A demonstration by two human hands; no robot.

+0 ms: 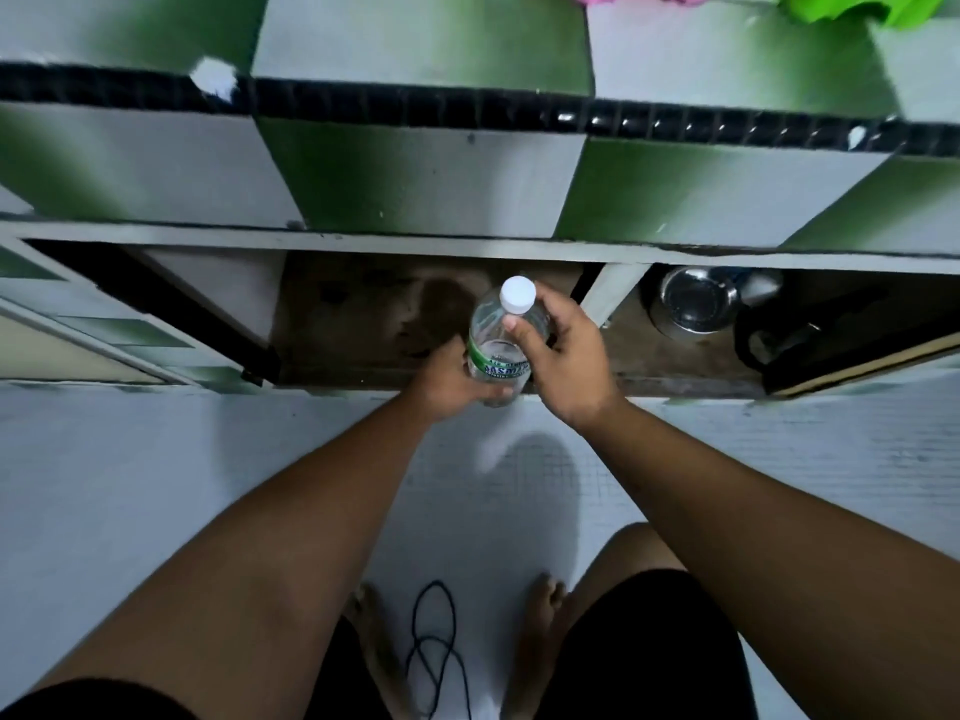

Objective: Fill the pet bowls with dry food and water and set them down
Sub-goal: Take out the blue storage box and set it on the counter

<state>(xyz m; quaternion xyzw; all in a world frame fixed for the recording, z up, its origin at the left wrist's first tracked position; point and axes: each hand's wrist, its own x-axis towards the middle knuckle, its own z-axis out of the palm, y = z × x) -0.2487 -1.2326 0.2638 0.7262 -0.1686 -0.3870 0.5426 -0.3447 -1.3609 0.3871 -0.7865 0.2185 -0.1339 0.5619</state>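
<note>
A clear plastic water bottle (496,345) with a green label and a white cap (517,294) is held upright in front of an open low cabinet. My left hand (449,381) grips the bottle's lower body from the left. My right hand (563,356) curls round the bottle's shoulder from the right, thumb lying just below the cap. A shiny steel bowl (696,304) sits inside the cabinet's right compartment, apart from both hands.
The cabinet shelf (363,314) behind the bottle is brown with a dark stain. A black kettle-like object (789,340) stands right of the steel bowl. Cabinet doors (104,324) hang open on the left and right. A black cable (436,646) lies on the white floor between my bare feet.
</note>
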